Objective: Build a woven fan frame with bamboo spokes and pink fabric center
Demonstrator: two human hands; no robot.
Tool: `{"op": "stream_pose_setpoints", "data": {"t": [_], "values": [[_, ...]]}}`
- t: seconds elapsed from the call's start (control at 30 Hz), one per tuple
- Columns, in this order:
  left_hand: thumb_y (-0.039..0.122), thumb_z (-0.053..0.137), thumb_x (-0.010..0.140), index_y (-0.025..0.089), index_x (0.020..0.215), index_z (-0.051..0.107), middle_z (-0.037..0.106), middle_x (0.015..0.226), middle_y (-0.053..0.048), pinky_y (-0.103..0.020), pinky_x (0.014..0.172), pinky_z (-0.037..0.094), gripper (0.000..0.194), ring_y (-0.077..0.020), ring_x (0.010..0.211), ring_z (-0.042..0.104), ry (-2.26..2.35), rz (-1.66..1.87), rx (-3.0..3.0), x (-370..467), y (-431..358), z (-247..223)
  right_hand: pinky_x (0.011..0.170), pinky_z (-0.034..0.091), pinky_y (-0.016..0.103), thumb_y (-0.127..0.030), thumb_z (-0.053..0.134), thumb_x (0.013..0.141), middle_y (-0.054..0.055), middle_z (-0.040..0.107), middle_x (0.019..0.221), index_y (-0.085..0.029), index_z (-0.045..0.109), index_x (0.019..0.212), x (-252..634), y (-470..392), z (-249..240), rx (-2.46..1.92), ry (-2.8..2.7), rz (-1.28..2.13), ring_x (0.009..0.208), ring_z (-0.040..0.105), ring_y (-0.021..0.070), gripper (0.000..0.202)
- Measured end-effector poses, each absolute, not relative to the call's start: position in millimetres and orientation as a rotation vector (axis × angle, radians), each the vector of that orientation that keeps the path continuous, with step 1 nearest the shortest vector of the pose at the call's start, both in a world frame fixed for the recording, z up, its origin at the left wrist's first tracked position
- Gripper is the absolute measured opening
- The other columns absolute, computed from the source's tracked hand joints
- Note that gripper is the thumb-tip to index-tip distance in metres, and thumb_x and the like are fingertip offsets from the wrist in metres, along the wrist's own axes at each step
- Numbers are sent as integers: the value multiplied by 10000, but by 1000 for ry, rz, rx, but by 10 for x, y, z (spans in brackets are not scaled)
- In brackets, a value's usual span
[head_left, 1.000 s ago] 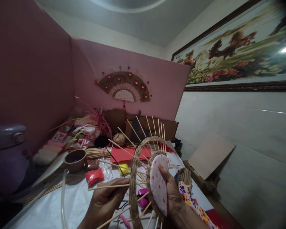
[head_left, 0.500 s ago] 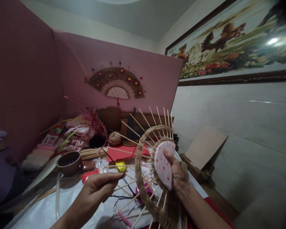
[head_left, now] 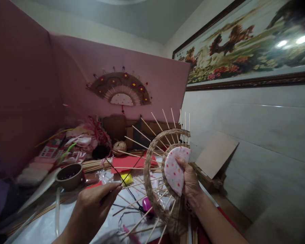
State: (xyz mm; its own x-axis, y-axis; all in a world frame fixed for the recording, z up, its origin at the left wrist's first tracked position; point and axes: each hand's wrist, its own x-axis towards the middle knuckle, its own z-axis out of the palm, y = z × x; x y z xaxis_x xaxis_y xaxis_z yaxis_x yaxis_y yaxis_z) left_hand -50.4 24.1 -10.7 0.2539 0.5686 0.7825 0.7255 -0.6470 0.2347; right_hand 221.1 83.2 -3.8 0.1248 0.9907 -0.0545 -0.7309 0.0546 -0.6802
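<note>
My right hand [head_left: 190,183] grips a half-round woven fan [head_left: 150,169] by its white cloth centre [head_left: 173,171] with red dots, thumb on the front. Thin wooden sticks spread out from that centre through two bands of brown twine, their tips pointing up, left and down. My left hand [head_left: 99,200] is closed, fingertips pinching a dark cord [head_left: 133,169] left of the fan. The cord crosses itself near the fingertips and runs up toward the fan's sticks. Fingers behind the fan are hidden.
A finished-looking fan [head_left: 122,84] with flowers hangs on the pink board. Below stand a brown bowl [head_left: 69,176], a twine ball [head_left: 119,148], red paper [head_left: 129,162], a yellow lump [head_left: 127,179] and a magenta object [head_left: 147,205]. A cardboard panel [head_left: 217,154] leans at right.
My left hand has moved a little left and down, still pinching the cord. The fan has turned slightly in my right hand, and the whole view has shifted a little.
</note>
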Motion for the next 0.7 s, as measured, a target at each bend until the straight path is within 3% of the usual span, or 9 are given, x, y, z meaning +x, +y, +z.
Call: {"op": "stream_pose_setpoints", "data": {"t": [0.4,0.7], "values": [[147,532,834,136,1016,570,714,636,-26,-191,491,472,187,-121,501,649,-908,-1133,-2322,-383,194,-188,678,567,340,-241,747,614,7,702,598,-156,617,764,2187,831,37,-670,-394,1263,669,690,217,216],[65,449,823,109,1047,527,584,485,43,-211,381,394,242,-108,371,539,-808,-1046,-2409,-268,141,-279,666,568,332,-334,782,578,-12,706,629,-170,620,838,2080,806,-59,-658,-434,1205,657,685,205,348]]}}
